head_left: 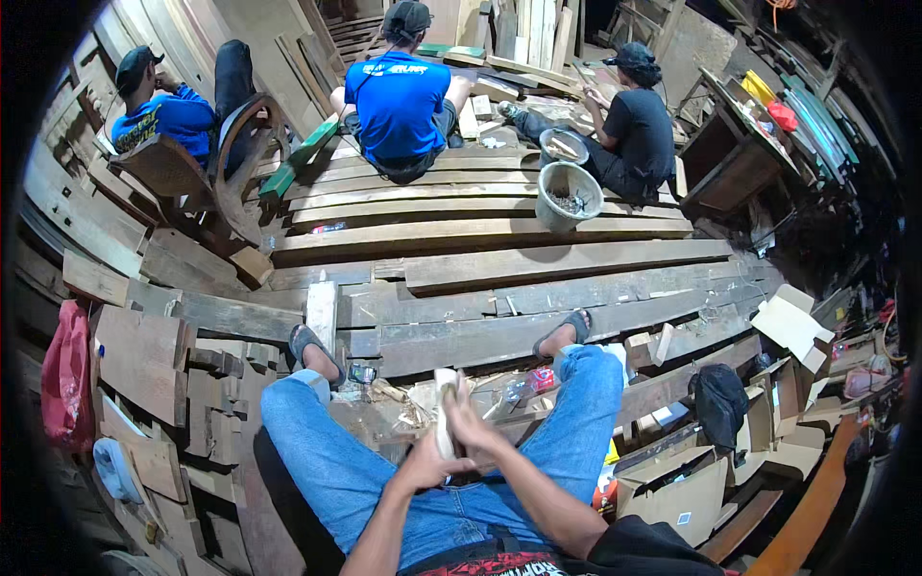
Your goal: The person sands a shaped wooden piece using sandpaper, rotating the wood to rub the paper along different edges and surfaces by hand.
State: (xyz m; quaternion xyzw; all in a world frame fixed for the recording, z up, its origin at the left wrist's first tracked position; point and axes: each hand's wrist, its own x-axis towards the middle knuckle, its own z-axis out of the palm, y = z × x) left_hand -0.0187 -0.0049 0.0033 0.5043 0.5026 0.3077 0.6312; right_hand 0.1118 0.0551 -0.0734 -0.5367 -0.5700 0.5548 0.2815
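Between my knees I hold a short pale piece of wood, tilted upright, its exact shape partly covered by my fingers. My left hand is closed around its lower end. Along its right side presses my right hand, fingers together and slightly blurred; whether a small thing lies under them is hidden. Wood shavings and offcuts are scattered on the planks below my hands. Close to my right knee lies a clear plastic bottle with a red label.
Three people sit ahead, one on a wooden chair. Grey buckets stand on the stacked long beams. Cardboard boxes and a black cap are at my right. Boards and a red cloth bag are at my left.
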